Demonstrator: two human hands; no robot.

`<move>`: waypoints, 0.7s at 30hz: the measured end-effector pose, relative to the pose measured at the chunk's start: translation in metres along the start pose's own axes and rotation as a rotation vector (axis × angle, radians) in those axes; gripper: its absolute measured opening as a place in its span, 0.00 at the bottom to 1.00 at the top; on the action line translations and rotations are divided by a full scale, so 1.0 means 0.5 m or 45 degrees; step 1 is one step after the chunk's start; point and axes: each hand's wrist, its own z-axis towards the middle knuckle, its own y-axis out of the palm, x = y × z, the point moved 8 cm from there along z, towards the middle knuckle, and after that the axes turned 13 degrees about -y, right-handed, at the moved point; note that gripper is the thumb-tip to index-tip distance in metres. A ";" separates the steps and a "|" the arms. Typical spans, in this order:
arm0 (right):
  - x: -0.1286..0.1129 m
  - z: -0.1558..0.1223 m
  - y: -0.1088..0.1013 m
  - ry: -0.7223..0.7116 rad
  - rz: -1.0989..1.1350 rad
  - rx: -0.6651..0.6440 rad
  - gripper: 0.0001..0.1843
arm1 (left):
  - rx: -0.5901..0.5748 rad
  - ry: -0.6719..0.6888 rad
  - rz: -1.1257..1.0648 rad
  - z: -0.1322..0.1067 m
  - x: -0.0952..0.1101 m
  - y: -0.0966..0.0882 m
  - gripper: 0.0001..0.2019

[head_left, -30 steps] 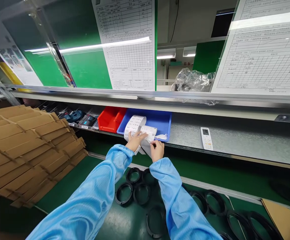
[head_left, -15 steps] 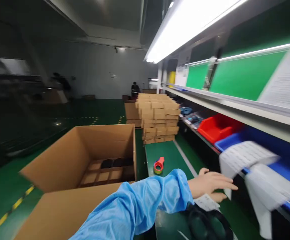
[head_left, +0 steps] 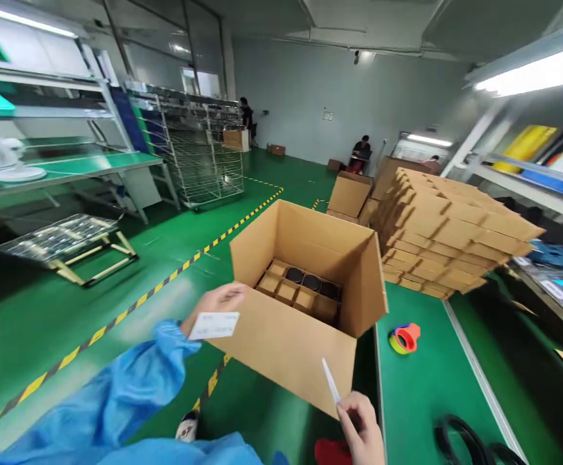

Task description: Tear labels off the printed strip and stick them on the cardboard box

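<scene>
My left hand [head_left: 218, 300], a little blurred, reaches to the front left corner of an open cardboard box [head_left: 320, 223]. Its fingers are loosely stretched out by the lowered front flap [head_left: 281, 345]; whether they touch it I cannot tell. Lying across that wrist is a white printed label [head_left: 213, 325], apparently stuck there. Thumb and fingers of my right hand [head_left: 361, 426] pinch a narrow white slip [head_left: 330, 381] that points up, in front of the flap. Inside the box, cardboard dividers [head_left: 287, 290] form cells, and several hold dark round items [head_left: 311, 282].
Right of the box is a green bench [head_left: 421, 394] with coloured tape rolls [head_left: 404, 339], black coils [head_left: 460, 442] and stacked flat cartons [head_left: 446, 226]. A striped floor line [head_left: 159, 290], a wire rack [head_left: 208, 161] and a low frame [head_left: 87, 248] lie left. Two people are further back.
The view has swung left. My left hand has gone from the paper sheets by the blue bin to the box, the label still at its wrist. My right hand has come into view with the slip.
</scene>
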 end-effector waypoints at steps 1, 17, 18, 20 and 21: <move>-0.032 0.037 0.080 -0.040 0.040 -0.096 0.18 | 0.073 -0.063 -0.014 0.001 -0.057 -0.102 0.32; -0.289 0.289 1.114 -0.001 0.296 -0.707 0.13 | 0.288 -0.558 -0.129 -0.001 -0.580 -0.699 0.23; -0.275 0.295 1.156 0.025 0.291 -0.732 0.14 | 0.248 -0.502 -0.064 0.035 -0.568 -0.702 0.22; -0.241 0.305 1.238 0.073 0.265 -0.763 0.16 | 0.165 -0.328 0.115 0.126 -0.529 -0.699 0.21; -0.223 0.311 1.278 0.094 0.251 -0.769 0.16 | 0.113 -0.206 0.210 0.178 -0.501 -0.691 0.20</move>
